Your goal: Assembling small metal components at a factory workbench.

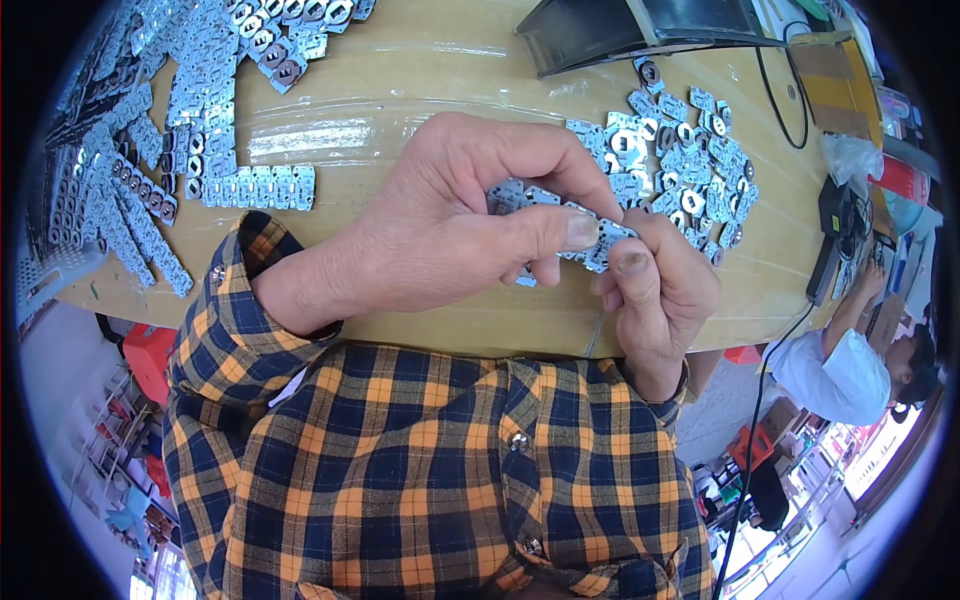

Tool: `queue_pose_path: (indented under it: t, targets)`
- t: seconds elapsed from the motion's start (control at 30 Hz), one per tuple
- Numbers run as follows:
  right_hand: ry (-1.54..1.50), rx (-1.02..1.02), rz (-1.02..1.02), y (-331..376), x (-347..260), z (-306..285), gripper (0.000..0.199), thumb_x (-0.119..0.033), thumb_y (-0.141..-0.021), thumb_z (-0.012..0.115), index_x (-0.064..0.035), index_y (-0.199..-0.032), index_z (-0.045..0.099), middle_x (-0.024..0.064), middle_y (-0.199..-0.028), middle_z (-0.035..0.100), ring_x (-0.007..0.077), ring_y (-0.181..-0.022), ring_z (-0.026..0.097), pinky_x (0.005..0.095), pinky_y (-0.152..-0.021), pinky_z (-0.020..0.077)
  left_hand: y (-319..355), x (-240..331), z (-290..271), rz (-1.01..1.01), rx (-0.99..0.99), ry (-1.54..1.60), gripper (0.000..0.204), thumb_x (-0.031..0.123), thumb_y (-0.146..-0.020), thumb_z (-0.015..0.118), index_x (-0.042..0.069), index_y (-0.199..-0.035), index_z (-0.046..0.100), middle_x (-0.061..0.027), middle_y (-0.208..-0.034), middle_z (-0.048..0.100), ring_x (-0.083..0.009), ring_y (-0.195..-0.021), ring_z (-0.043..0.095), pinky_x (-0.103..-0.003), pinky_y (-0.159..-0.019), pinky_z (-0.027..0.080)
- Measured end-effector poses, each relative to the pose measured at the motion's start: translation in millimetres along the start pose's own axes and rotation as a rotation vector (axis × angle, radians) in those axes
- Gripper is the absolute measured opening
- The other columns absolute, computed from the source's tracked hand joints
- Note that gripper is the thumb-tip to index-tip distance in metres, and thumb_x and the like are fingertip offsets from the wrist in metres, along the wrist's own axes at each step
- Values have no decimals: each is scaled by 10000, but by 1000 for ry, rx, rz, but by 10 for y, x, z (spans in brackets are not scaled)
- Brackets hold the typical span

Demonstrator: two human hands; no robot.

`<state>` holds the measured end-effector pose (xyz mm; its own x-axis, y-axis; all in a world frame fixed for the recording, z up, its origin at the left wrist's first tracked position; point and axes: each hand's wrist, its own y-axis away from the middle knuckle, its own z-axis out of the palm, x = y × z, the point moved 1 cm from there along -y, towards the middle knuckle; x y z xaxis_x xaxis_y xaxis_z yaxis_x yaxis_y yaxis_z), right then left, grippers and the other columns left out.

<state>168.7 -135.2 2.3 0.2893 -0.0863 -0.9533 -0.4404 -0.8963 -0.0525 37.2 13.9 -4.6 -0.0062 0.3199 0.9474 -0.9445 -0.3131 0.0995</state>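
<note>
My left hand [450,225] and my right hand [655,290] meet above the front edge of a tan table [420,60]. Both pinch a small strip of silver metal plates [600,238] between thumb and fingers. The strip is made of square stamped pieces with round holes; most of it is hidden by my fingers. A loose heap of the same plates [690,160] lies just beyond my right hand. My sleeves and shirt are an orange and navy check.
Long joined strips of plates [190,150] lie in rows at the left and far left of the table. A dark tray [620,30] sits at the far edge. A black cable [790,110] and black device [830,230] are at right. A person in white [840,370] sits lower right.
</note>
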Motion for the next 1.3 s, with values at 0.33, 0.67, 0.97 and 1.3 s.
queue_pose_path:
  t: [0.33,0.67,0.97,1.3]
  targets:
    - [-621,-28,365,14,-29,57,305,-246,-1010,528,-30,-799,571,8,-579,537,56,-430,414,211,-416,314,-18,41,-37,-185,-85,404,181,107,-916,657,-41,-1007,604,-76,-759,630,-83,-627,619,-191,-467,454]
    - [-423,180,339,-14,3,128,315,-259,-1015,519,-38,-797,571,-2,-585,540,23,-450,411,183,-414,304,-14,-47,-11,321,145,-270,168,-17,-867,614,-51,-1030,636,-91,-848,650,-131,-675,622,-241,-574,476]
    - [-397,101,279,-14,56,92,321,-246,-1011,528,-20,-791,593,-3,-587,543,18,-451,417,179,-413,307,-17,-25,23,566,236,-682,226,-83,-784,635,-18,-999,657,-114,-802,644,-169,-674,628,-255,-581,473]
    - [-448,98,307,-16,74,114,320,-250,-1009,530,-26,-790,593,2,-589,540,19,-455,418,182,-413,303,-1,8,6,511,270,-630,208,-86,-784,628,-32,-984,651,-110,-811,645,-149,-671,612,-246,-585,467]
